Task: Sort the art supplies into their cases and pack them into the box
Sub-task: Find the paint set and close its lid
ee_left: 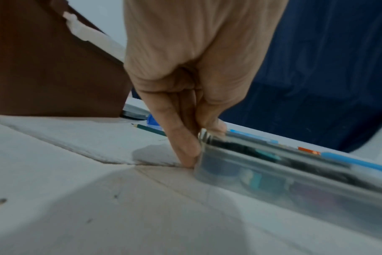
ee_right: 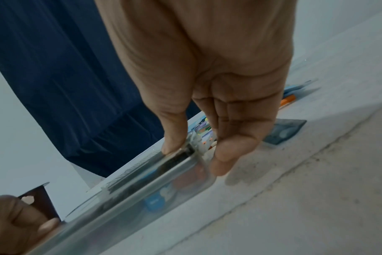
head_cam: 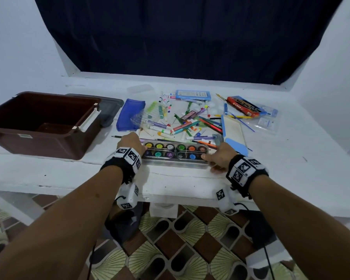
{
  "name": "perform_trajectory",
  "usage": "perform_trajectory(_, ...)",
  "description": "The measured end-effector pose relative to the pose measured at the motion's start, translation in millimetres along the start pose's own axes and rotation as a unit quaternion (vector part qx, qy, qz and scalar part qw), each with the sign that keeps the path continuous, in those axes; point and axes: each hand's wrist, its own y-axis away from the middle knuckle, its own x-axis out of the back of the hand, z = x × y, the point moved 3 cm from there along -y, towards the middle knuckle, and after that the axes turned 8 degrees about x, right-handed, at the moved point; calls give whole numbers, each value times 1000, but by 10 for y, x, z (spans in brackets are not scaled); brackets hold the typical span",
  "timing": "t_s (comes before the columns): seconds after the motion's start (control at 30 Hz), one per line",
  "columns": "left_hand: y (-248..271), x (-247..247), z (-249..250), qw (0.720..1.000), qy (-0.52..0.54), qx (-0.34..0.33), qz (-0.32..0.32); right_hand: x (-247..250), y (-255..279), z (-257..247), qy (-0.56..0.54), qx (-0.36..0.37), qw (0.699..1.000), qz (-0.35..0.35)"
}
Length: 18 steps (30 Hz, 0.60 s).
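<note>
A clear paint case with two rows of coloured paint pots lies near the front of the white table. My left hand grips its left end, with the fingers down the end wall and the thumb behind, as the left wrist view shows of the hand and the case. My right hand pinches the right end. In the right wrist view that hand has its thumb on the lid of the case. The brown box stands open at the left.
A heap of markers and pencils lies behind the case. Around it are a blue pouch, a blue flat case, a red pencil carton, a white tray and a grey lid.
</note>
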Motion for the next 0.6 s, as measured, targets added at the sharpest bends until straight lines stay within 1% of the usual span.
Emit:
perform_trajectory(0.1, 19, -18, -6, 1000, -2, -6, 14, -25, 21, -34, 24, -1, 1000, 14)
perform_trajectory(0.2, 23, -17, -10, 1000, -1, -16, 24, -68, 29, -55, 101, 28, 994, 37)
perform_trajectory(0.37, 24, -22, -37, 1000, 14, -13, 14, -100, 2, 0, 135, 55, 988, 50)
perform_trajectory(0.47, 50, -21, -37, 999, 17, -20, 20, -120, 18, -19, 160, 62, 984, 53)
perform_trajectory(0.53, 95, 22, -16, 999, -14, -42, 25, -119, 41, -38, 177, 70, 981, 41)
perform_trajectory(0.6, 158, 67, 11, 993, -77, -83, 34, -79, 63, -29, 182, 75, 980, 13)
